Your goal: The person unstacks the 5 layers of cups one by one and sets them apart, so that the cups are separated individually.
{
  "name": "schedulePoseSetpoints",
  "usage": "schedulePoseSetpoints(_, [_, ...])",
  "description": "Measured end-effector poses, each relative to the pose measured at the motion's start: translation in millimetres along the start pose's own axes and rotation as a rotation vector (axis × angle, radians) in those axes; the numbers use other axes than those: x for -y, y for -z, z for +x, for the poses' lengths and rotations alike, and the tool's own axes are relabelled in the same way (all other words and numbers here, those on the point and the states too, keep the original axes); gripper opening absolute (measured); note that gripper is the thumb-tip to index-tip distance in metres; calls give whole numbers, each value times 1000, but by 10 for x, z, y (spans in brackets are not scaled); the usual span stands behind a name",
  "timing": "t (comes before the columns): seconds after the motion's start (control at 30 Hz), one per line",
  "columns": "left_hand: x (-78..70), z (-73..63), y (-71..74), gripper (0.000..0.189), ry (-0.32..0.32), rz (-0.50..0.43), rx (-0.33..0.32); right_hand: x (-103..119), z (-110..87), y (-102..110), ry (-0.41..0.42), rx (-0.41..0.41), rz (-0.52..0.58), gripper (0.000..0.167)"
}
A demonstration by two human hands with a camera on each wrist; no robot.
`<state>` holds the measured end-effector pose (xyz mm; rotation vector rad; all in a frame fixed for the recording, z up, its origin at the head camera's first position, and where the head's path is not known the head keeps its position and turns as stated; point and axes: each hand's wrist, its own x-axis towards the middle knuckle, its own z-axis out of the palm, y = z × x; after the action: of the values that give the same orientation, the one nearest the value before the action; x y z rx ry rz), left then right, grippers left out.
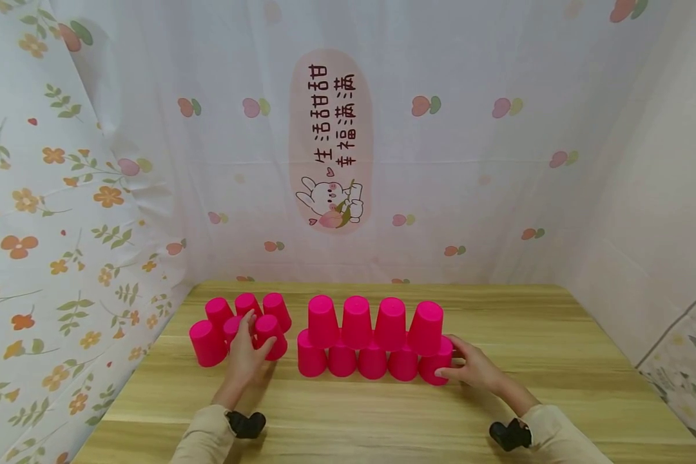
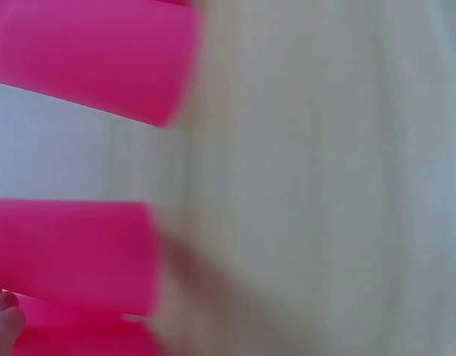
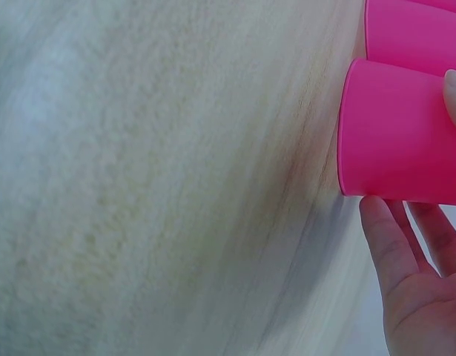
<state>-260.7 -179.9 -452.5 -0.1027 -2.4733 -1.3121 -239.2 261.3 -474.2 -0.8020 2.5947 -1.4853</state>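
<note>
All the cups are pink and upside down. My left hand (image 1: 246,357) grips the front right cup (image 1: 273,345) of a loose group on the left, thumb and fingers on either side of it. The same cup (image 2: 72,256) lies between the fingertips at the left edge of the left wrist view. My right hand (image 1: 475,367) holds the right end cup (image 1: 435,366) of a two-level wall. In the right wrist view its thumb lies on that cup (image 3: 402,137), with the other fingers along the opposite side.
The wall has a bottom row of several cups (image 1: 342,362) and several more cups (image 1: 356,325) bridging them on top. Other loose cups (image 1: 209,346) stand at the left on the wooden table (image 1: 348,425). A printed curtain (image 1: 470,193) hangs behind the table.
</note>
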Motion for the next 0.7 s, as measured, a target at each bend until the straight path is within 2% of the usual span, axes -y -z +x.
schedulePoseSetpoints(0.17, [-306,73,144,69,-79,-41,2,9,-5,1,-7,6,19,59])
schedulePoseSetpoints(0.3, [-608,113,167,65,-160,-94,18,-2,0,10,-16,11,21,60])
schedulePoseSetpoints(0.4, [-797,110,103,61,-245,-155,31,-16,6,6,-26,9,14,60])
schedulePoseSetpoints(0.5, [-911,73,-2,57,-291,-199,57,-17,4,-2,-38,10,17,60])
schedulePoseSetpoints(0.7, [-929,8,-236,56,-323,-210,76,-14,4,-9,-42,7,16,61])
